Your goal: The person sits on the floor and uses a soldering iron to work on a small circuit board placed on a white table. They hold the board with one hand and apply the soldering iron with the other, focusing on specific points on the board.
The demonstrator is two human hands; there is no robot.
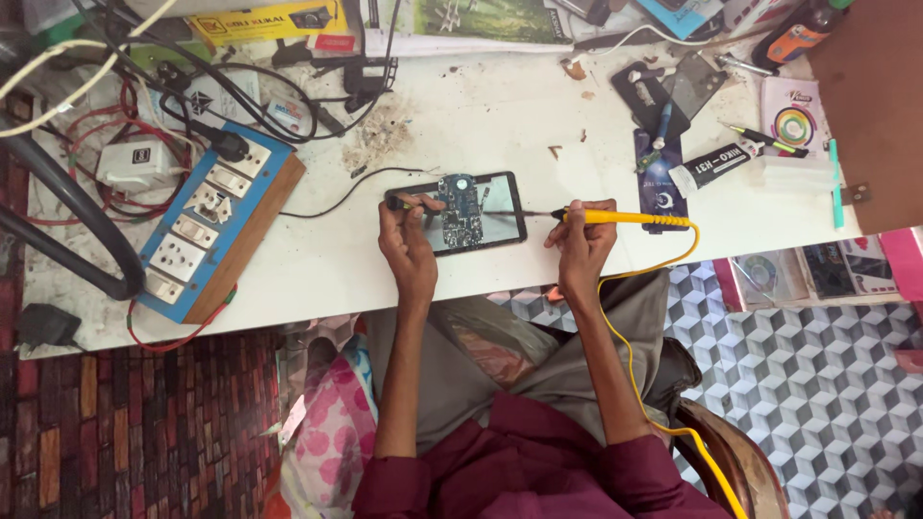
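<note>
Repair work on a cluttered white table (500, 115) (brick-patterned floor below).
Right hand (583, 235) grips a yellow soldering iron (625, 218); left hand (409, 235) pinches a dark tool (402, 203) over the circuit board (460, 207) lying on a phone (505, 216).

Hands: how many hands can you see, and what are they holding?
2. The left hand holds a dark tool over the circuit board lying on the phone. The right hand grips the yellow soldering iron beside it. No other hands show.

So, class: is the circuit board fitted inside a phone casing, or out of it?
Out. The bare circuit board lies exposed on top of a flat phone, with the left hand steadying it.
</note>
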